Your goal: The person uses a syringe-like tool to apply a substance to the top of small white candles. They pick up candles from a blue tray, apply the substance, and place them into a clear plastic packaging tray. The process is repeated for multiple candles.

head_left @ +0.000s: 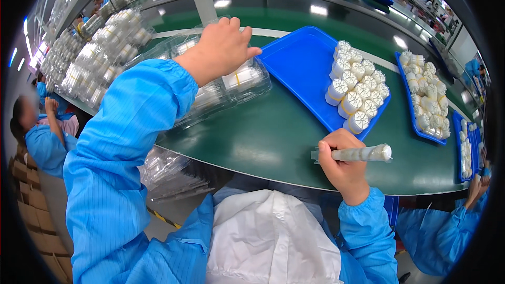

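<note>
Head view: left hand (pixel 221 47) is stretched out over the clear plastic trays (pixel 231 87), fingers curled down on top of them. Right hand (pixel 342 165) is fisted around a white tube (pixel 363 153) lying sideways on the green bench (pixel 263 137), just below the blue tray (pixel 294 68).

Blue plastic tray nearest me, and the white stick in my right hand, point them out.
Blue plastic tray (pixel 294 68), head view, bare floor of it.
White stick (pixel 363 153), head view, middle of its shaft.

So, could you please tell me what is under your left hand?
The left hand rests on a clear plastic tray holding white round parts with yellow bands. Whatever lies directly beneath the palm is covered.
</note>
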Motion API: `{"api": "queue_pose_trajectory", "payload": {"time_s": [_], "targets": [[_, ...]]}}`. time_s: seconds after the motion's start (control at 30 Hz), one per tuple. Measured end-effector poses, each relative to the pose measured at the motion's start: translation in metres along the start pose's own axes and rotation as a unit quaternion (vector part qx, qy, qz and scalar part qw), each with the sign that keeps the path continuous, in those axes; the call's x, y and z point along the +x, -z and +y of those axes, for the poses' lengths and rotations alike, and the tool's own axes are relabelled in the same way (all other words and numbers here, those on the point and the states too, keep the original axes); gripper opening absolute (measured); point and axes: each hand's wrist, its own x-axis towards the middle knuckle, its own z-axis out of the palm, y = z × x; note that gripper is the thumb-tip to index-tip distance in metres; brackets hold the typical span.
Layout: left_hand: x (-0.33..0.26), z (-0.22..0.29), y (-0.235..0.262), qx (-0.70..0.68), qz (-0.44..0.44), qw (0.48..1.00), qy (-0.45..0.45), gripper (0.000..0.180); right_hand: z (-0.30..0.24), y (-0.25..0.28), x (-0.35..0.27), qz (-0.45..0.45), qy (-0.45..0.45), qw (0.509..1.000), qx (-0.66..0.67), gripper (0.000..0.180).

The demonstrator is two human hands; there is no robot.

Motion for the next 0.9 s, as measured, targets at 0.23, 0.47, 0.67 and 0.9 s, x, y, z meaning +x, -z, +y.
{"api": "queue_pose_trajectory", "payload": {"time_s": [0.23, 0.47, 0.67, 0.9], "targets": [[0.018, 0.078, 0.033, -0.187, 0.02, 0.978, -0.093, 0.031, -0.001, 0.002, -0.001, -0.014, 0.033, 0.999, -0.04, 0.012], [0.017, 0.179, 0.017, -0.446, 0.093, 0.889, -0.048, 0.045, 0.003, 0.001, 0.0, -0.007, 0.044, 0.998, -0.035, 0.012], [0.022, 0.185, -0.007, -0.497, 0.087, 0.863, 0.003, 0.051, 0.006, -0.003, 0.001, 0.011, 0.053, 0.998, -0.028, 0.014], [0.031, 0.179, -0.028, -0.527, 0.117, 0.841, 0.017, 0.043, 0.01, -0.003, -0.001, 0.02, 0.038, 0.999, -0.02, 0.013]]}}
